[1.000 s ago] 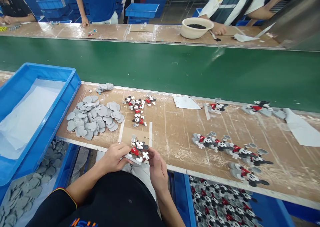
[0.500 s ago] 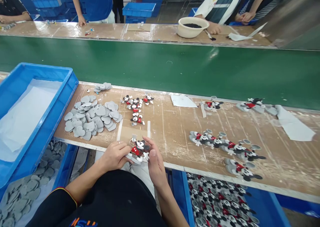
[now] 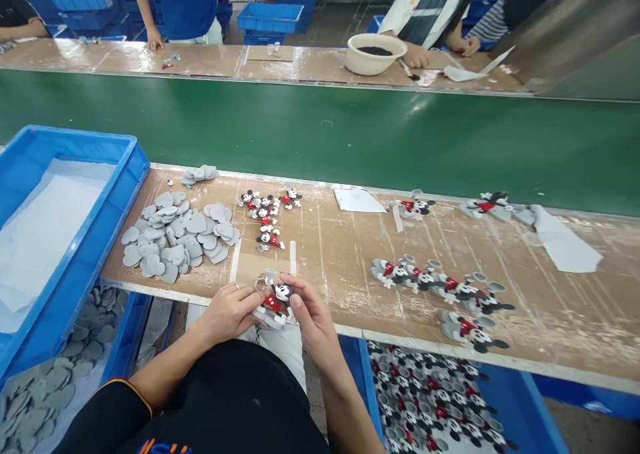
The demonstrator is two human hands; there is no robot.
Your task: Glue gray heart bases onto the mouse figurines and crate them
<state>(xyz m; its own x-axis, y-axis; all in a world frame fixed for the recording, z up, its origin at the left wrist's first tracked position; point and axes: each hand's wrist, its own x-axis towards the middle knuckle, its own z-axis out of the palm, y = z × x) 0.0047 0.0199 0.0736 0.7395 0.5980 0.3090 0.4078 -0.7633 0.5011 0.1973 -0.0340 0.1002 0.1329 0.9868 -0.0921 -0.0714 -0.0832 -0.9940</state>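
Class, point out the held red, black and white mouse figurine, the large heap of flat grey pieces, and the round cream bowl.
Mouse figurine [image 3: 273, 303]: head view, red shorts.
Large grey heap [image 3: 181, 235]: head view, its middle.
Cream bowl [image 3: 369, 63]: head view, front wall.

The person wears a plain black top [image 3: 235, 394], its short left sleeve [image 3: 107, 417] at 8 o'clock, edged with a thin red and yellow trim [image 3: 136, 389]. Orange and blue lettering [image 3: 165, 447], at 7 o'clock, is cut off by the lower edge. A small pale speck [image 3: 256, 402] marks the cloth. A slim ring [image 3: 237, 286] circles a finger of the left hand [image 3: 225, 314].
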